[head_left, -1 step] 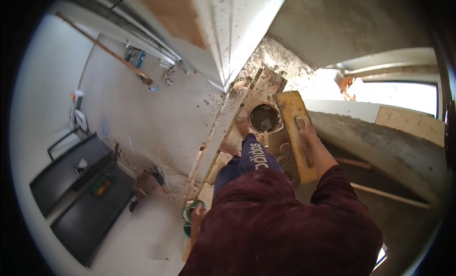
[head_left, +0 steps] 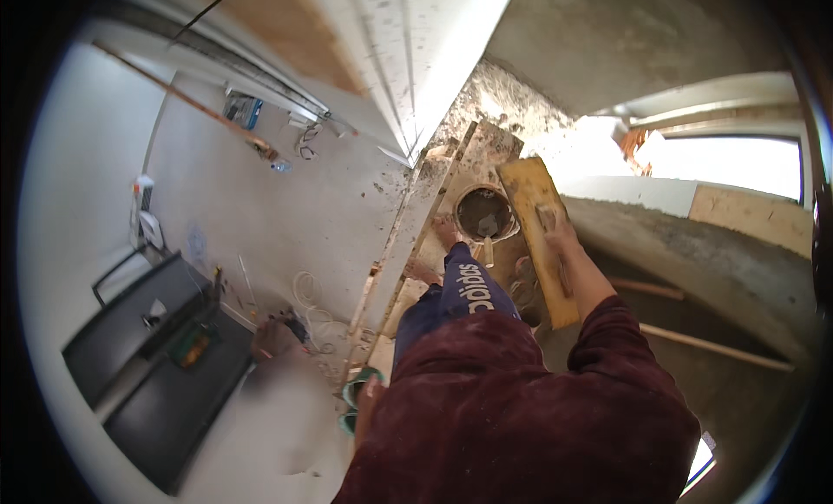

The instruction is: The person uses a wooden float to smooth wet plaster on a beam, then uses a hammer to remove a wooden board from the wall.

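Note:
My right hand (head_left: 561,238) grips the handle of a long yellow plastering float (head_left: 522,183), held slanting above the right side of the plank platform (head_left: 492,144). Just left of the float, a round bucket (head_left: 475,209) holds grey wet mix, with a tool's pale handle (head_left: 488,253) sticking out of it. My bare feet (head_left: 448,231) stand on the boards beside the bucket. At the lower middle, my left hand (head_left: 371,394) is partly hidden by my maroon sleeve, against green rounded items (head_left: 354,382); its grip is unclear.
A white wall edge (head_left: 425,87) rises ahead. A grey sloping ledge (head_left: 659,235) runs right, with wooden battens (head_left: 711,346) below. At left, down on the floor, lie dark grey panels (head_left: 165,382), a coiled hose (head_left: 308,304) and small tools. A long pole (head_left: 182,100) slants at upper left.
The yellow float in my right hand has shifted slightly up and to the left. The view has moved a little; my left hand stays by the green items.

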Demonstrator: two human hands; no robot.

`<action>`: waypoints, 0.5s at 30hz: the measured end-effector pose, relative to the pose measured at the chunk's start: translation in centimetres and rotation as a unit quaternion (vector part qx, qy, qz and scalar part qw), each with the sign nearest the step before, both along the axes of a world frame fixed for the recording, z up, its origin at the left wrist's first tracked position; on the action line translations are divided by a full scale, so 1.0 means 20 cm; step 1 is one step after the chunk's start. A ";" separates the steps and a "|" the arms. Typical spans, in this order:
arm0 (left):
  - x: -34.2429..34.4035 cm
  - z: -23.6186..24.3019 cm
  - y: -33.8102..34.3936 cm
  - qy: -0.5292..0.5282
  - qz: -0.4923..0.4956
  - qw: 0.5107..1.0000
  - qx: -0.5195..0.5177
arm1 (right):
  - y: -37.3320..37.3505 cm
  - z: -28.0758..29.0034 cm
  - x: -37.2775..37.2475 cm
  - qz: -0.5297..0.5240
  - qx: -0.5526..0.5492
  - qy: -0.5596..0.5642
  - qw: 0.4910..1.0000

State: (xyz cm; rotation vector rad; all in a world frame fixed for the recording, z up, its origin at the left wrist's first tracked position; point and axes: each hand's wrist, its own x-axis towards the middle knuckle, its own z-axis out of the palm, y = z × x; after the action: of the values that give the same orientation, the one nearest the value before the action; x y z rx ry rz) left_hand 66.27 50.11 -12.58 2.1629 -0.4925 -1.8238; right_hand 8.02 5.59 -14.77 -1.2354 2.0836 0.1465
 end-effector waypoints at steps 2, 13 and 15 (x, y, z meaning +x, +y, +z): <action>-0.06 0.15 -0.19 -0.035 -0.098 0.994 0.017 | -0.05 -0.14 0.02 0.037 0.006 0.025 0.999; -0.46 0.54 -0.83 -0.068 -0.291 0.954 0.019 | -0.08 -1.04 0.32 0.210 -0.030 0.072 0.975; -0.50 0.52 -0.90 -0.064 -0.307 0.949 0.019 | -0.05 -1.25 0.31 0.208 -0.062 0.062 0.974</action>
State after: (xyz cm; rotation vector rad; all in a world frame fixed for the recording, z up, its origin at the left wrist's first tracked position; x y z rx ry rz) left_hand 56.19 32.20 -2.22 2.3324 -1.2920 -1.9843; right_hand 14.18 4.61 -39.76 -1.7712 1.9318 0.2924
